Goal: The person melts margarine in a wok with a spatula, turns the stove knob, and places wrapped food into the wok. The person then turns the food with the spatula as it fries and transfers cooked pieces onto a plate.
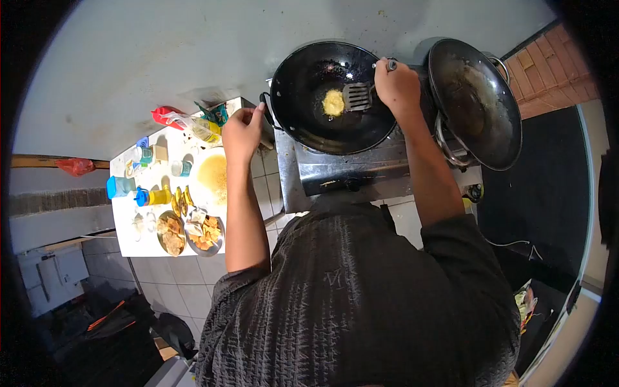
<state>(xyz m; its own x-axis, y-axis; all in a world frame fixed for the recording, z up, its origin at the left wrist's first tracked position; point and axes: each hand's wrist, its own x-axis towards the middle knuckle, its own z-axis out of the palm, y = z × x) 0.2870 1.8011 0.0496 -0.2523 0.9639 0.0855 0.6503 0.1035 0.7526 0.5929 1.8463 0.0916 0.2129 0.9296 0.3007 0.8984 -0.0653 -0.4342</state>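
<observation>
One white worktop [143,244] at the left carries a yellow bottle [157,196], bananas [177,204] and plates of food [208,252]. Next, the left hand [244,133], fingers curled, has its thumb at the handle of a black wok [303,126]; whether it grips, I cannot tell. A yellow fritter [333,102] lies inside the wok, the slotted spatula [357,97] just beside it. The right hand [398,87] grasps that spatula. Farthest right is another dark pan [477,106].

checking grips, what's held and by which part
Right hand holds the slotted spatula by its handle. Left hand is at the side handle of the wok; grip unclear.
</observation>
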